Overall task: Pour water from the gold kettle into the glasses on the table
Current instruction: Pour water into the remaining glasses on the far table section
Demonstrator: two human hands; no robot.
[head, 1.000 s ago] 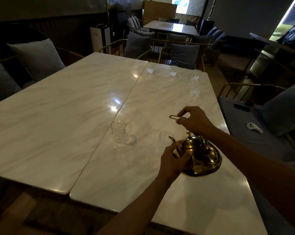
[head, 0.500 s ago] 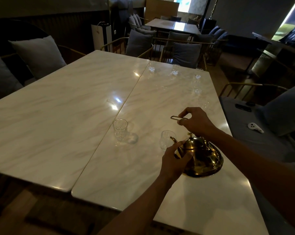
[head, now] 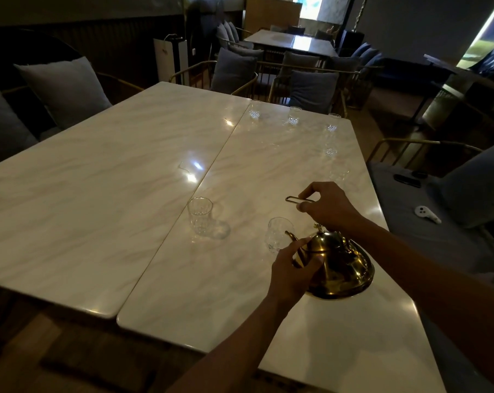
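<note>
Barely anything's shifted: right hand [head: 329, 209] pinches the gold kettle [head: 339, 268] handle, left hand [head: 292, 272] braces its slick, likely heavy body beside the fragile glass [head: 277, 235].

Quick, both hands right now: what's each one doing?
Left hand: closed around the spout side of the gold kettle.
Right hand: closed, pinching the kettle's handle.

marble table [head: 126, 194] | on it: gold kettle [head: 342, 265], glasses [head: 200, 215]
</note>
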